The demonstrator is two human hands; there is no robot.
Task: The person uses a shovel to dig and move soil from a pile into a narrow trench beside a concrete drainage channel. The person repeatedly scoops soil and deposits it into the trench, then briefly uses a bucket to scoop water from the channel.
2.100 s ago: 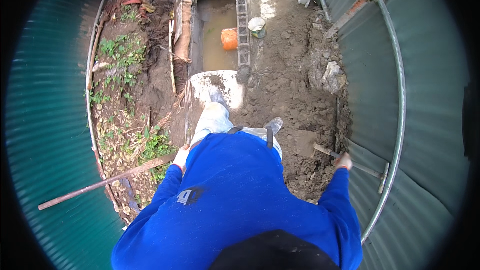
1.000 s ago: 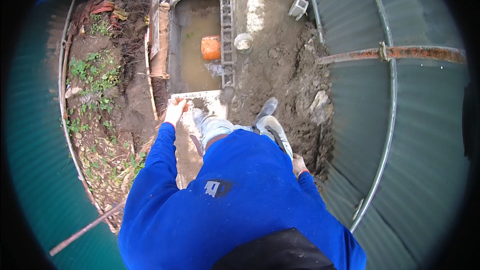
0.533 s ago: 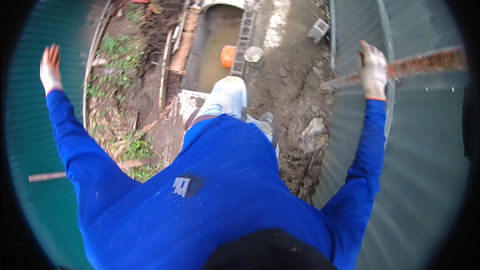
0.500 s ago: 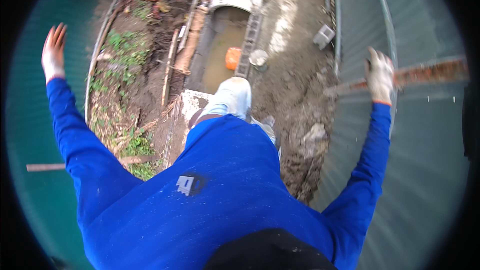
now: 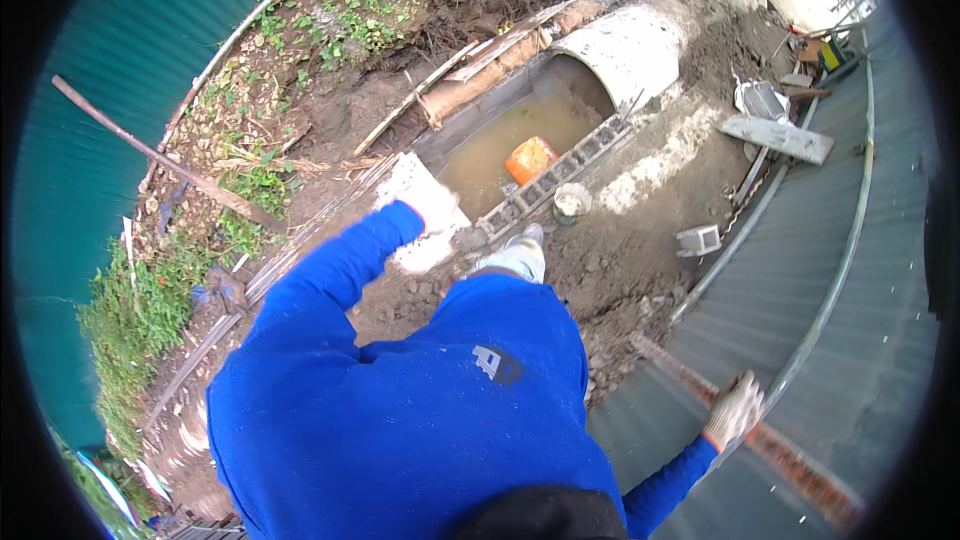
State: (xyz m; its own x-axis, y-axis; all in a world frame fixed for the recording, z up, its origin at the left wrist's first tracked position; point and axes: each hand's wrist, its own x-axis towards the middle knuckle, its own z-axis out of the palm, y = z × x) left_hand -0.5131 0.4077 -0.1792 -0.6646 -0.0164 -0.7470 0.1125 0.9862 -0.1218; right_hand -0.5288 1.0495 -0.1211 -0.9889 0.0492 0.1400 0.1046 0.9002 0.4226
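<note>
My right hand (image 5: pixel 735 408), in a pale work glove with an orange cuff, has its fingers curled at a grey metal pipe (image 5: pixel 832 290) along the dark corrugated sheet wall. A rusty beam (image 5: pixel 805 475) crosses just below it. My left hand (image 5: pixel 432 208), also gloved, reaches forward in front of a white slab (image 5: pixel 408 180); glove and slab blend together, so its fingers cannot be made out. Beyond lies a trench of murky water (image 5: pixel 480 168) with an orange container (image 5: pixel 530 159) in it. Hollow blocks (image 5: pixel 548 178) line the trench's right edge.
A bucket (image 5: pixel 572 203) stands beside the blocks, near my foot (image 5: pixel 525 248). A large concrete pipe (image 5: pixel 635 48) covers the trench's far end. Along the right wall lie a loose block (image 5: pixel 698 240) and a board (image 5: pixel 778 138). Wooden strips (image 5: pixel 415 100) and plants edge the left.
My view has turned left, so the trench appears farther right. My left hand has come from the green wall side to near the slab. My right hand stays by the pipe, now lower in view.
</note>
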